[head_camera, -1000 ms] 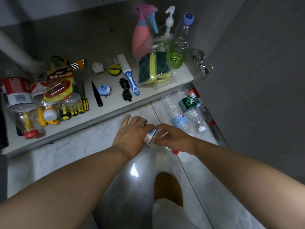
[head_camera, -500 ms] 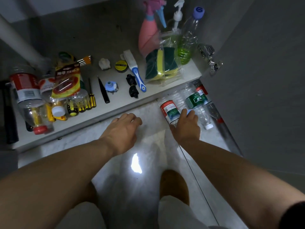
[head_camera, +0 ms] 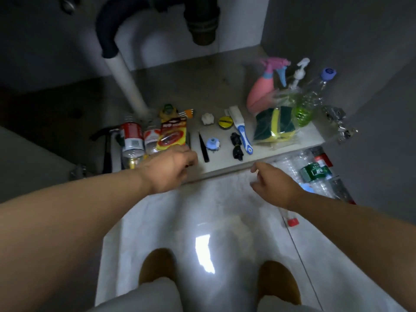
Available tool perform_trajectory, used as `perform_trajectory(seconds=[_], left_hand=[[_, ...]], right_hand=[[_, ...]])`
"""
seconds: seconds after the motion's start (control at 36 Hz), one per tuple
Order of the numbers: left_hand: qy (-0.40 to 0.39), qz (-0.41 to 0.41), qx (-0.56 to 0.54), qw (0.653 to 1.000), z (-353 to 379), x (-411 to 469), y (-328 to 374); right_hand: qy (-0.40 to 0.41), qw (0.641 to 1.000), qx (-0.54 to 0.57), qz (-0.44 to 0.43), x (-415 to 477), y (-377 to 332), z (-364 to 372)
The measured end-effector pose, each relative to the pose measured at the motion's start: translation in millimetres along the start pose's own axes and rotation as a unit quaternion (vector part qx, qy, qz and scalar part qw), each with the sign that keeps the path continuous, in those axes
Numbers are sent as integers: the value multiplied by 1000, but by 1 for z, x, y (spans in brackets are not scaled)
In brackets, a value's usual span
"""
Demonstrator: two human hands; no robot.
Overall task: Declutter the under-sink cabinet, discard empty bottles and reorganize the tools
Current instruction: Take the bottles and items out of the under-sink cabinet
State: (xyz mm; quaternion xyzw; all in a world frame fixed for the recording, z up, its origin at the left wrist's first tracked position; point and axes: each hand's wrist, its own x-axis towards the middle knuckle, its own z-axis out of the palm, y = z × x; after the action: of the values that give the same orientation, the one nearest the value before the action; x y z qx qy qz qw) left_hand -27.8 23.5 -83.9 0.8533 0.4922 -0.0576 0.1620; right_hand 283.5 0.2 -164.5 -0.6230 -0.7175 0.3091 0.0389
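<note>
1. Head view, looking down: white cabinet floor board [head_camera: 225, 168] lies below a white drain pipe [head_camera: 128, 84].
2. The person's left hand [head_camera: 171, 171] reaches over the board's front edge, knuckles up. Its fingers curl downward just beside a yellow-and-red printed packet [head_camera: 172, 136]; whether they grip anything cannot be told.
3. The right hand [head_camera: 273, 186] hovers over the pale glossy floor tile [head_camera: 157, 221] in front of the board, with fingers loosely bent and holding nothing.
4. Empty clear plastic bottles [head_camera: 314, 173], one green-labelled, lie on the tile at the right, outside the cabinet and just beyond the right hand. A small red cap [head_camera: 292, 222] lies apart from them, nearer the person.
5. Left end of board: dark hammer [head_camera: 107, 152], then a red-labelled clear bottle [head_camera: 131, 140] beside the packet.
6. Middle of board, each apart: slim black pointed tool [head_camera: 203, 148], round blue fitting [head_camera: 212, 144], blue-and-white handled brush [head_camera: 243, 134].
7. Right end of board: bagged green-and-yellow sponges [head_camera: 274, 126]. Behind them stand a pink spray bottle [head_camera: 261, 93], a white pump dispenser [head_camera: 298, 74] and a purple-capped clear bottle [head_camera: 317, 93].
</note>
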Motion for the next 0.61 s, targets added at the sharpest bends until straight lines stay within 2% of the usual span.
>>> perform_trajectory(seconds=[0.08, 0.17, 0.25, 0.33, 0.39, 0.44, 0.61], left_hand=[[57, -95, -57, 992, -12, -23, -33], [123, -222, -126, 959, -4, -40, -57], [177, -360, -181, 898, 12, -48, -81], [210, -468, -269, 815, 26, -45, -101], [214, -497, -335, 771, 34, -41, -113], [223, -499, -387, 743, 39, -37, -120], [229, -508, -407, 724, 44, -24, -130]], right_hand=[[-40, 999, 19, -28, 11, -46, -12], [-78, 995, 35, -45, 21, -80, -15], [-97, 993, 63, -34, 38, -111, -14], [-103, 988, 116, 19, 62, -141, -8], [-86, 984, 146, 53, 80, -160, -1], [-54, 982, 163, 80, 98, -177, 7], [30, 969, 200, 140, 132, -213, 33]])
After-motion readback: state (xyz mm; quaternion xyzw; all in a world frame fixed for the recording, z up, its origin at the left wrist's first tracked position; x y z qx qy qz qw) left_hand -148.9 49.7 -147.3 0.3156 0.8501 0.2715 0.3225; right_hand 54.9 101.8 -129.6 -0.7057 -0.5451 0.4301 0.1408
